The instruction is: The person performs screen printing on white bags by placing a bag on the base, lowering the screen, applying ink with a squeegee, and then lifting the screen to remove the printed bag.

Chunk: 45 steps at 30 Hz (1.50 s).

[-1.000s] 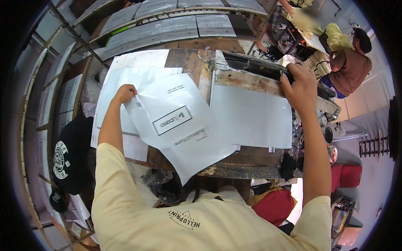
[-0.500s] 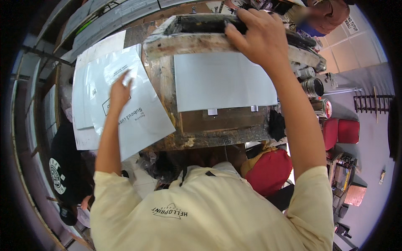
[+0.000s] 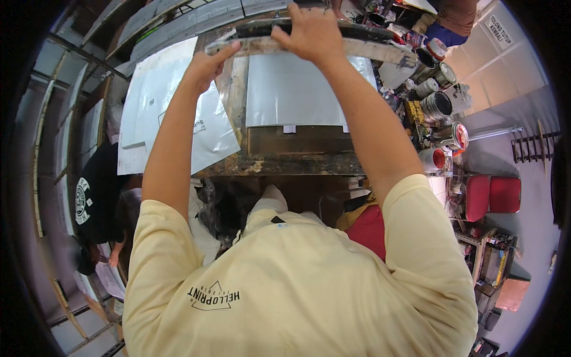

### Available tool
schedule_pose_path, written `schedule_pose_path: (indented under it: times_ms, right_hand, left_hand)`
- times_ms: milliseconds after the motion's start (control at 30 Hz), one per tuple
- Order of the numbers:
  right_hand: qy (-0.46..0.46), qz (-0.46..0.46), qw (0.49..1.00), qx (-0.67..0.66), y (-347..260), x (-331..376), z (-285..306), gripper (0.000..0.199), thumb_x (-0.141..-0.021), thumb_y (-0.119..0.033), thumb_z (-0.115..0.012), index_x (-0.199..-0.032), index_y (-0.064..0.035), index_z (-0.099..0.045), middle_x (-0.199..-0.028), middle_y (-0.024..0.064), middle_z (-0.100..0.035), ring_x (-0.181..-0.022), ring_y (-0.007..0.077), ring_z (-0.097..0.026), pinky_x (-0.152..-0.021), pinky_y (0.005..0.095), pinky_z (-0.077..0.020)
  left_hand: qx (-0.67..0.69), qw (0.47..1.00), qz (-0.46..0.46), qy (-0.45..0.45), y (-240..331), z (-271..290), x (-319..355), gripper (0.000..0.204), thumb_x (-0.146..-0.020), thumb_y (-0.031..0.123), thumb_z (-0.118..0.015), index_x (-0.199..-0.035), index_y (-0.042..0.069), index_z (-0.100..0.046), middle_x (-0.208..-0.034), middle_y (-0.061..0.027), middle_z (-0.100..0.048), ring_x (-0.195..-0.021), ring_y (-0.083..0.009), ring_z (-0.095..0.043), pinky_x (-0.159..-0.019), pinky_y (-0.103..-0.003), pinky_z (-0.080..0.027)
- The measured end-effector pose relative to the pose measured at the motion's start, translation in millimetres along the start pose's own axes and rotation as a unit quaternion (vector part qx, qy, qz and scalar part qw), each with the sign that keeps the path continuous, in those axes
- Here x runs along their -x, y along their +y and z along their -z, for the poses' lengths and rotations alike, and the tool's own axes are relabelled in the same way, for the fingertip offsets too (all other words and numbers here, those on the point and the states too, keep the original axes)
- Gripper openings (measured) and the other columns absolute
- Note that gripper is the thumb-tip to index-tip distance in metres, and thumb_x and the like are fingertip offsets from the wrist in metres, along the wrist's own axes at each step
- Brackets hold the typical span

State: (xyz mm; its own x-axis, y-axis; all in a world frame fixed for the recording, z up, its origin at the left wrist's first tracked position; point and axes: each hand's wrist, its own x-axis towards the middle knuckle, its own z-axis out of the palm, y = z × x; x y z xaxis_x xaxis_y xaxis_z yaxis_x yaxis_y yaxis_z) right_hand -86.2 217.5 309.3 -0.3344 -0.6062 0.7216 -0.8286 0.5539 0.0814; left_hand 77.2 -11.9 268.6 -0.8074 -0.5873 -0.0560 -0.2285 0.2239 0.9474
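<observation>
A paint-stained wooden screen-printing frame (image 3: 369,49) stands tilted up at the far side of the worktable. My right hand (image 3: 315,35) is closed over its near bar, with the thumb on the near side. At the frame's left corner, my left hand (image 3: 205,68) grips the edge with curled fingers. Below the frame, a blank pale sheet (image 3: 297,89) lies on the board, and a small white tab (image 3: 289,129) shows at its near edge. Left of it, a glossy white printed sheet (image 3: 214,131) rests askew on a stack, partly hidden by my left forearm.
Paint cans (image 3: 437,106) and tubs crowd the right side. Beyond them is a red chair (image 3: 491,196). Racks (image 3: 62,143) line the left, where a person in a black shirt (image 3: 98,196) bends. Another person (image 3: 455,21) is at the far right.
My left hand has left the printed sheet and come up to the frame's left corner. The frame looks flatter and farther away, and my right hand appears farther left.
</observation>
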Motion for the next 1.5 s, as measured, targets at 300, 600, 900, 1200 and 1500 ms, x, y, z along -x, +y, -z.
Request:
schedule_pose_path:
  times_ms: [300,600,900,1200,1500]
  right_hand:
    - [-0.269,0.071,0.959,-0.060,24.2,108.8,-32.6,0.043,-0.096,-0.052,-0.065,-0.113,-0.0126,-0.072,-0.103,0.0114,-0.071,-0.103,0.0329,-0.067,-0.085,0.0508,-0.0500]
    - [-0.404,-0.030,0.899,-0.165,-25.9,224.1,-70.3,0.043,-0.088,-0.040,-0.077,-0.121,-0.0130,-0.071,-0.109,0.0107,-0.068,-0.107,0.0324,-0.063,-0.090,0.0489,-0.0515]
    - [-0.343,0.002,0.926,-0.160,0.6,183.1,-171.9,0.070,-0.069,-0.026,-0.090,-0.132,-0.0116,-0.066,-0.113,0.0100,-0.062,-0.104,0.0338,-0.059,-0.097,0.0486,-0.0530]
    - [-0.358,0.017,0.924,-0.132,105.9,30.7,-336.3,0.040,-0.088,-0.039,-0.078,-0.118,-0.0146,-0.068,-0.107,0.0077,-0.067,-0.104,0.0327,-0.065,-0.085,0.0489,-0.0569]
    - [-0.334,0.011,0.937,-0.098,110.3,23.7,-326.8,0.040,-0.095,-0.050,-0.069,-0.114,-0.0153,-0.071,-0.107,0.0114,-0.072,-0.103,0.0337,-0.070,-0.082,0.0492,-0.0574]
  left_hand:
    - [-0.181,0.983,-0.003,0.005,-106.2,-45.6,69.7,0.085,-0.071,0.067,-0.089,-0.120,0.000,-0.074,-0.106,-0.0184,-0.079,-0.101,-0.0288,-0.076,-0.090,-0.039,-0.057]
    - [-0.280,0.959,-0.035,0.025,-226.9,-79.3,99.8,0.107,-0.057,0.051,-0.099,-0.145,0.002,-0.061,-0.108,-0.0126,-0.062,-0.105,-0.0328,-0.061,-0.092,-0.042,-0.051]
    - [-0.416,0.906,-0.079,-0.006,-233.3,-66.3,94.5,0.123,-0.055,0.079,-0.084,-0.149,0.005,-0.060,-0.095,-0.0082,-0.052,-0.088,-0.0299,-0.048,-0.084,-0.044,-0.038]
    - [-0.387,0.919,-0.070,-0.022,-225.1,-63.7,87.7,0.124,-0.052,0.079,-0.087,-0.145,0.001,-0.061,-0.096,-0.0058,-0.054,-0.091,-0.0264,-0.046,-0.085,-0.044,-0.035]
    - [-0.124,0.991,0.041,-0.029,-186.9,-61.1,91.0,0.088,-0.058,0.028,-0.103,-0.131,-0.003,-0.064,-0.106,-0.0129,-0.077,-0.093,-0.0244,-0.073,-0.085,-0.036,-0.057]
